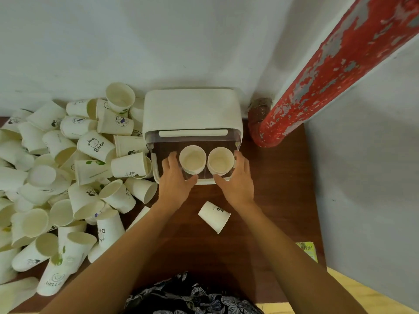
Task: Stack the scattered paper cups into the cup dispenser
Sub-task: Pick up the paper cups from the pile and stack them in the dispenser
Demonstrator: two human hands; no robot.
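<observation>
A white cup dispenser (191, 109) stands against the wall, its clear front drawer (156, 164) pulled out toward me. Two paper cups stand upright side by side in the drawer, the left cup (192, 159) and the right cup (220, 160). My left hand (175, 177) grips the drawer's front left corner. My right hand (238, 177) grips its front right corner. A single paper cup (215, 215) lies on its side on the brown table just below my right hand. A big heap of white printed paper cups (68, 177) fills the table to the left.
A red pipe with peeling paint (328, 69) rises from the table's back right corner. The brown table (267, 200) ends at its right edge beside a grey wall. A small green packet (308, 250) lies at that edge. Patterned clothing shows at the bottom.
</observation>
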